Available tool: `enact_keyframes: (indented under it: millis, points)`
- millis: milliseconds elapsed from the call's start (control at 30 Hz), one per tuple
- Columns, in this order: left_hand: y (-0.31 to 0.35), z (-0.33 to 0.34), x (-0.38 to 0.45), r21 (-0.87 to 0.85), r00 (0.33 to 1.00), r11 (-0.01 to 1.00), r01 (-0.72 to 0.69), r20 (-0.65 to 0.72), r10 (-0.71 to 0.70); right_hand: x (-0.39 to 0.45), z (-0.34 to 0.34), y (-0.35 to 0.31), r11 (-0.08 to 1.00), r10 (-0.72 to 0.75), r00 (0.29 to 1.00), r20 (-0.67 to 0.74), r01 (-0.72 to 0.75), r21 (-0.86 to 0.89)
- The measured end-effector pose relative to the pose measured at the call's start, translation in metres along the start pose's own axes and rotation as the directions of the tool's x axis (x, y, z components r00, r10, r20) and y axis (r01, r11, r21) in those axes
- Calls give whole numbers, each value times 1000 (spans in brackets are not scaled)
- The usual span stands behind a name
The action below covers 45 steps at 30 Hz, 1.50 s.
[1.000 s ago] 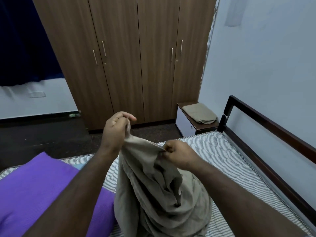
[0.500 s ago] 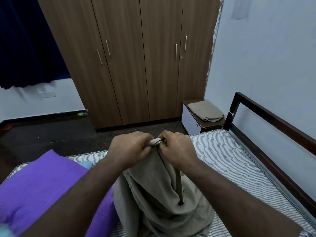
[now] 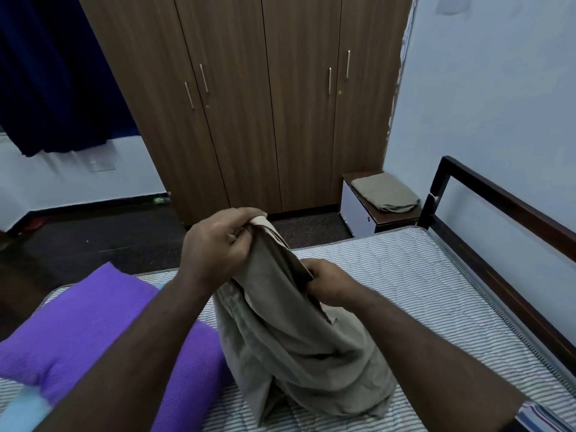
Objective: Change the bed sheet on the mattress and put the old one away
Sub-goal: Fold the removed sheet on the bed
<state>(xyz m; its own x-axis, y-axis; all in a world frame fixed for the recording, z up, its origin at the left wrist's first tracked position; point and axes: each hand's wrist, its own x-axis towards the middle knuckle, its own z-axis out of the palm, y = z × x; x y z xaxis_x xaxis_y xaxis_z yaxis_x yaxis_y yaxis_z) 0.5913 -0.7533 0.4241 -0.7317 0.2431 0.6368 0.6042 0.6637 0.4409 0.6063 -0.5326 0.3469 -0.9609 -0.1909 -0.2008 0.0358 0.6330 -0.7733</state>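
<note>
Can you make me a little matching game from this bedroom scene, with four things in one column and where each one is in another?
Things:
1. beige sheet
2. folded beige cloth
3. purple pillow
4. wardrobe

Places:
A. on the small bedside cabinet
B. against the far wall
C. gripped by the left hand and right hand
D. on the left part of the striped mattress

Pairs: 1-C, 2-A, 3-D, 4-B
</note>
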Motion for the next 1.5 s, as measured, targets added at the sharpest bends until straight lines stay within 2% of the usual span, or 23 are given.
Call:
enact_keyframes:
  millis: [167, 233, 367, 500, 567, 600, 667, 700, 767, 867, 1000, 1100, 1167, 1267, 1367, 1500]
  points:
    - [-7, -7, -10, -118, 999, 993, -21, -40, 17, 0, 8, 5, 988, -26, 988, 153, 3, 153]
    - [-11, -11, -16, -142, 999, 990, -7, -38, 1, 2, 12, 6, 976, -37, 989, 145, 5, 217]
    - [-27, -20, -26, -130, 998, 991, 24, -56, -31, 8, 7, 14, 892, -58, 997, 56, 27, 452]
    - [-43, -27, -34, -118, 993, 990, 79, -74, -88, 4, -3, 15, 788, -5, 995, 103, -59, 612]
    - [-48, -29, -37, -107, 993, 990, 87, -66, -95, 4, 1, 13, 809, 51, 998, 29, -58, 585]
    - [-49, -29, -38, -106, 994, 990, 88, -58, -95, 6, 5, 14, 860, 60, 996, -71, -16, 511]
    - [-51, -28, -40, -107, 994, 990, 90, -53, -96, 10, 13, 17, 976, 16, 946, -323, 55, 209]
    - [-51, -28, -41, -110, 993, 990, 93, -58, -100, 11, 17, 17, 994, -25, 917, -399, 64, 86]
    - [-51, -29, -42, -118, 992, 988, 95, -75, -104, 14, 24, 16, 996, -94, 873, -479, 81, -49]
    - [-51, -29, -42, -130, 989, 986, 104, -88, -116, 14, 29, 21, 971, -238, 811, -535, 195, -136]
    - [-51, -29, -43, -128, 987, 985, 117, -95, -129, 3, 39, 28, 911, -410, 752, -516, 309, -274]
    - [-48, -29, -43, -141, 987, 984, 112, -103, -127, 2, 45, 34, 798, -576, 720, -386, 395, -455]
    - [-46, -28, -43, -146, 988, 984, 106, -94, -120, 6, 48, 36, 811, -542, 778, -318, 386, -439]
    - [-41, -27, -43, -158, 989, 981, 110, -80, -124, 11, 48, 33, 872, -467, 842, -270, 388, -300]
    - [-37, -28, -42, -169, 990, 980, 101, -83, -116, 12, 46, 27, 905, -418, 877, -237, 381, -187]
    - [-34, -29, -42, -163, 991, 982, 96, -77, -109, 13, 46, 28, 900, -425, 888, -174, 396, -181]
